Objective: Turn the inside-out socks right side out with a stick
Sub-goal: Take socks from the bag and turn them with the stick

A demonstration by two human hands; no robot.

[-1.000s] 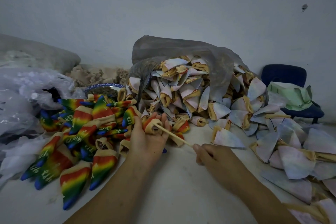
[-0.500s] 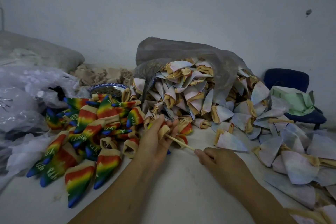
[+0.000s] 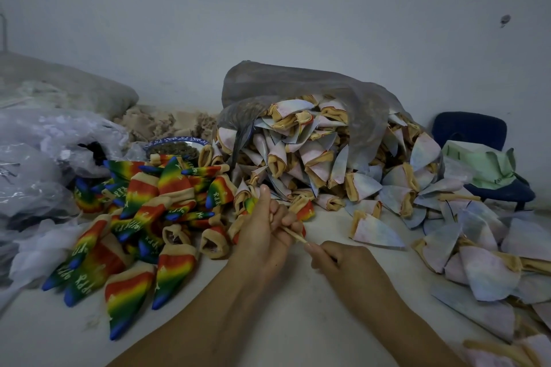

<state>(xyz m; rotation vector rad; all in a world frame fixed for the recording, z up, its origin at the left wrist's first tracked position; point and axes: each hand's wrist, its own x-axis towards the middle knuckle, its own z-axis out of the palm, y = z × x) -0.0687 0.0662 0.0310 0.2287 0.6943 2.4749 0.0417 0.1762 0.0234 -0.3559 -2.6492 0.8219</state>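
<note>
My left hand [image 3: 262, 235] grips a small rainbow sock [image 3: 250, 205] at the table's middle; most of the sock is hidden inside my fist. My right hand [image 3: 343, 262] pinches a thin wooden stick [image 3: 293, 235] whose far end goes between my left fingers into the sock. To the left lies a heap of rainbow socks [image 3: 143, 217], right side out. Behind and to the right spreads a big pile of pale inside-out socks [image 3: 343, 164], spilling from a grey plastic bag [image 3: 298, 86].
A white table [image 3: 298, 325] carries everything. Clear plastic bags [image 3: 38, 158] crowd the left edge. A blue-rimmed bowl [image 3: 176, 144] sits behind the rainbow heap. A dark blue chair [image 3: 471, 131] with green cloth [image 3: 486, 164] stands at the right, by the wall.
My left hand has closed round the sock, hiding its tan cuff. My right hand has moved closer to the left, so less of the stick shows between them.
</note>
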